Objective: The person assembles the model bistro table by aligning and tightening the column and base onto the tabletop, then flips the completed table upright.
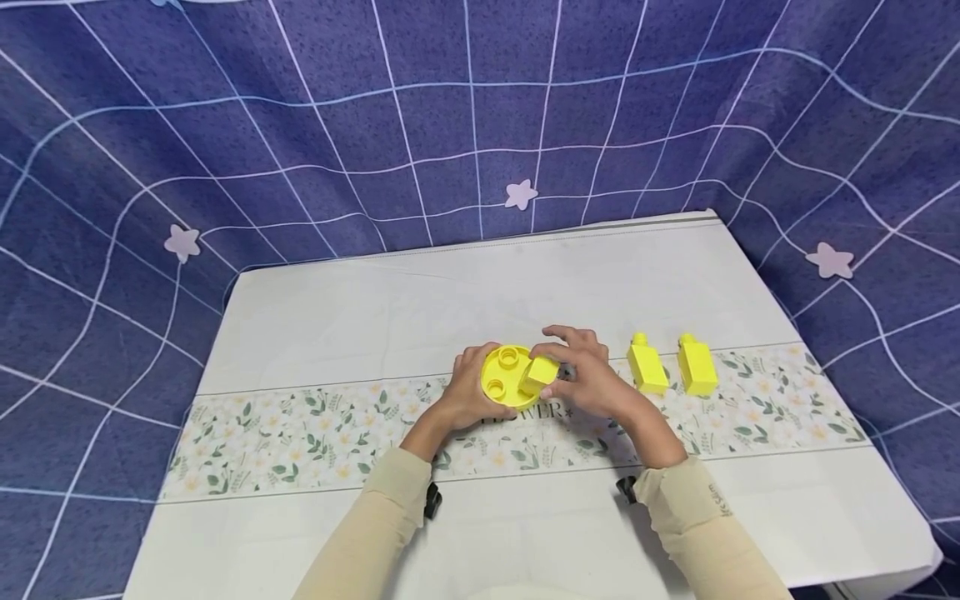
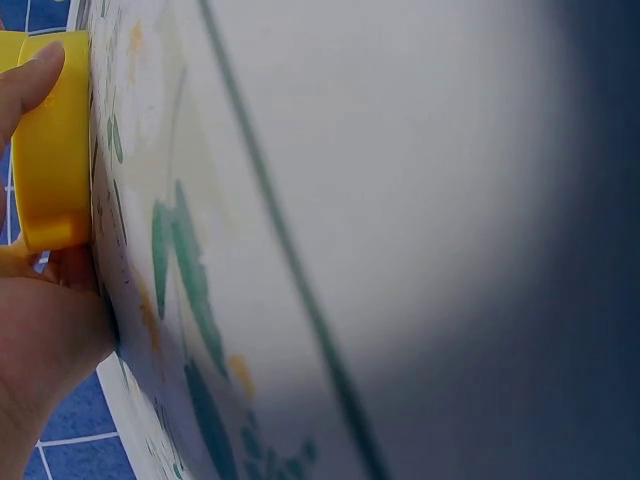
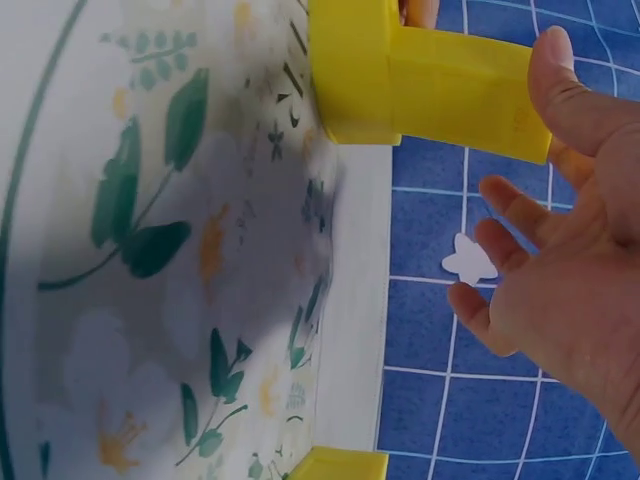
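A round yellow base [image 1: 513,390] with two ring-shaped sockets showing on its top sits on the tablecloth. My left hand [image 1: 467,390] grips its left side, the thumb lying along the wall of the base in the left wrist view. On the base's right part stands a yellow rectangular block [image 1: 542,372], slightly tilted in the right wrist view. Thumb and fingers of my right hand [image 1: 592,377] pinch this block near its upper end, while the other fingers spread loosely. The block's lower end meets the base, and any socket beneath it is hidden.
Two more yellow blocks, a nearer one [image 1: 647,368] and a farther one [image 1: 698,367], lie to the right of my right hand, each with a round knob. A white tablecloth [image 1: 315,325] with a floral band covers the table. Blue gridded curtain [image 1: 420,125] surrounds its back and sides.
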{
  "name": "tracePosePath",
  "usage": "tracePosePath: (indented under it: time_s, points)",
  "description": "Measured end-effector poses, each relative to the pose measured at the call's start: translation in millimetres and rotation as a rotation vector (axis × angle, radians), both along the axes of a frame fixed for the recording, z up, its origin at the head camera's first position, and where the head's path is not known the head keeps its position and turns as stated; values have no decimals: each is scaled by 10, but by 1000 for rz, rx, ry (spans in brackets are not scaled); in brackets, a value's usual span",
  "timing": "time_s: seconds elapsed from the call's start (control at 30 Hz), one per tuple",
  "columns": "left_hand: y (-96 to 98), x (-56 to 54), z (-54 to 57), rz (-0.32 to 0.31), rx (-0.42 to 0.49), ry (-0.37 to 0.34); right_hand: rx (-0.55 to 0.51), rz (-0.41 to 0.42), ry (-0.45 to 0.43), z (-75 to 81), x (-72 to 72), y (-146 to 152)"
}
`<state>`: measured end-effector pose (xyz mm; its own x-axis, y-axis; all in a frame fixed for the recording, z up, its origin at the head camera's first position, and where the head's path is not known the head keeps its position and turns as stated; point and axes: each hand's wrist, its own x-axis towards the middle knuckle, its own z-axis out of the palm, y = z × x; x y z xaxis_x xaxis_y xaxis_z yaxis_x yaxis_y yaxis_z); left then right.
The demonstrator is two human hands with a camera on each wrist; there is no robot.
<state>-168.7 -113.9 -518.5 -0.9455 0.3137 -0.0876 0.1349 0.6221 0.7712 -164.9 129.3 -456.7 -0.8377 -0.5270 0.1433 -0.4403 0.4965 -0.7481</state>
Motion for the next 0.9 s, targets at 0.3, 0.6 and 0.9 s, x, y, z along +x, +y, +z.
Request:
tracePosePath:
  time_s: [0.3, 0.6, 0.9]
  points:
    - [40, -19, 4, -10, 2, -5, -5, 9, -10, 42, 44, 61]
    - [39, -93, 121, -101, -11, -58, 30, -64, -50, 161, 23, 343]
    - [72, -191, 254, -206, -55, -113, 65, -141, -69, 154, 21, 625]
